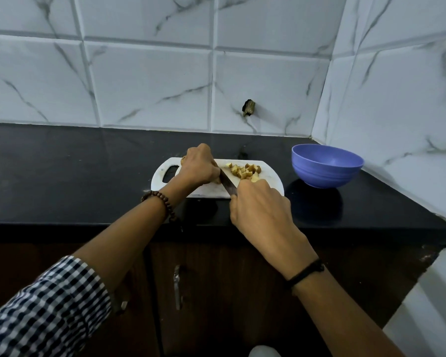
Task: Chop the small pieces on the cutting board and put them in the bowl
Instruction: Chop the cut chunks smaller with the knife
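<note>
Right hand (260, 210) has its fingers wrapped round the knife (227, 182) handle, blade down on the white cutting board (271, 176). Left hand (197, 167) is curled over a tan chunk (217, 180) right against the blade. The chopped pieces (243, 171) are piled by the board's far edge. The purple bowl (327, 164) sits just off the board's right end, near the black countertop's (88, 176) back right corner.

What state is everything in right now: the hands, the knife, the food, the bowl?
left hand: fingers curled beside the blade; what it holds is hidden
right hand: grips the knife handle
knife: blade down on the cutting board
cutting board: lying flat, carrying the pieces
pieces: diced, piled, none in the bowl
bowl: upright, empty
cabinet door: closed
</note>
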